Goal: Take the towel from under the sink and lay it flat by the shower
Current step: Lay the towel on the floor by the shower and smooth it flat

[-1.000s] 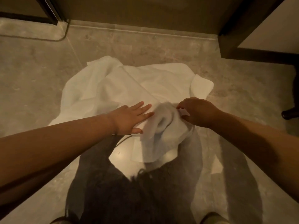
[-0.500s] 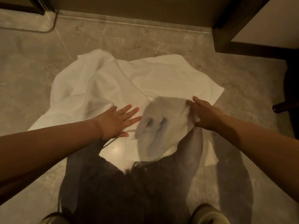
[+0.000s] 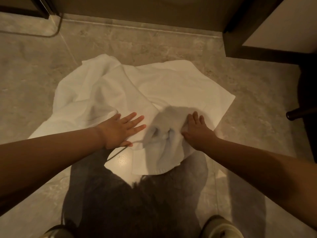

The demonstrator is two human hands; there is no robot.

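A white towel (image 3: 171,86) lies spread on the grey stone floor, still rumpled. A ridge of folds runs down its left half and a bunched lump (image 3: 163,134) sits at its near edge. My left hand (image 3: 120,129) rests palm down on the towel, fingers spread, just left of the lump. My right hand (image 3: 197,131) presses flat on the lump's right side, fingers pointing away from me. Neither hand grips the cloth.
A dark-framed white cabinet (image 3: 274,31) stands at the back right, and a dark furniture leg (image 3: 295,114) juts in from the right. A dark wall base (image 3: 137,7) runs along the top. My shoes (image 3: 221,227) and my shadow fill the near floor.
My right hand let go of the bunched cloth, opened and now lies flat on it. The folded right corner has spread out flat. My left hand stayed pressed on the towel.
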